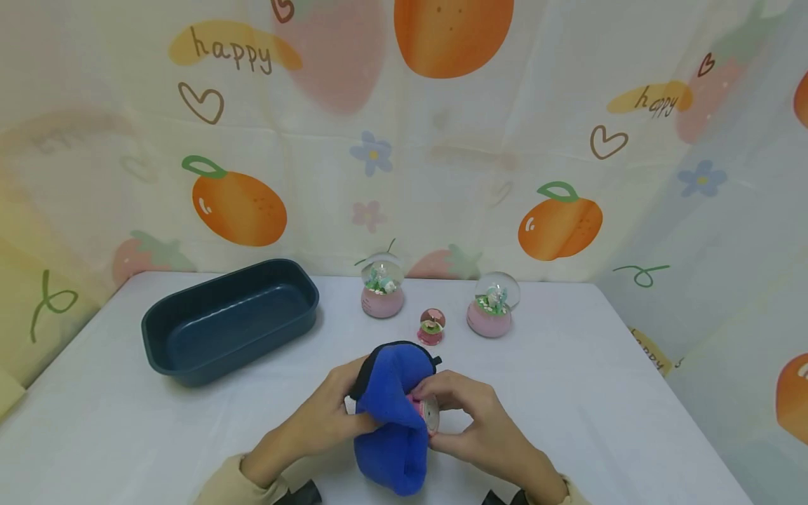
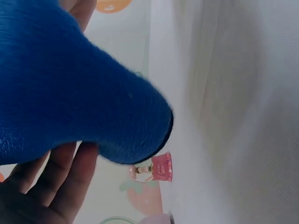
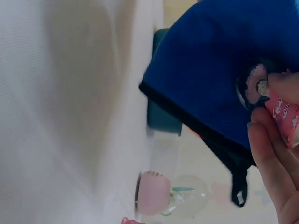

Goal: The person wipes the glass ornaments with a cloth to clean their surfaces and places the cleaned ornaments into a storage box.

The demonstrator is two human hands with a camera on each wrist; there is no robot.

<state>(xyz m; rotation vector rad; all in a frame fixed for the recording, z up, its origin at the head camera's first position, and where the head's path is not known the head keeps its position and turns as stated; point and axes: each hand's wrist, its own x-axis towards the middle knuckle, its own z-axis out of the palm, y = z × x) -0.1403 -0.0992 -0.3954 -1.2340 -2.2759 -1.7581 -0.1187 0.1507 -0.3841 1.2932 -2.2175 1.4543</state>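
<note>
My left hand [image 1: 318, 417] grips a blue cloth [image 1: 393, 428] with black edging and a hanging loop. In my right hand [image 1: 476, 417] a small pink snow globe [image 3: 286, 112] is pinched by its lettered base. The globe's clear dome points into the cloth, which partly wraps it, as the right wrist view shows. The pale underside of the base faces right in the head view. Just beyond the cloth stands another small pink snow globe [image 1: 432, 327]. Part of the left hand is hidden behind the cloth.
Two larger snow globes with pink bases stand farther back, one at centre [image 1: 382, 301] and one to the right [image 1: 489, 322]. A dark blue-green rectangular tray [image 1: 221, 333] sits at the left on the white-covered table [image 1: 600, 421]. A fruit-printed curtain [image 1: 442, 168] hangs behind.
</note>
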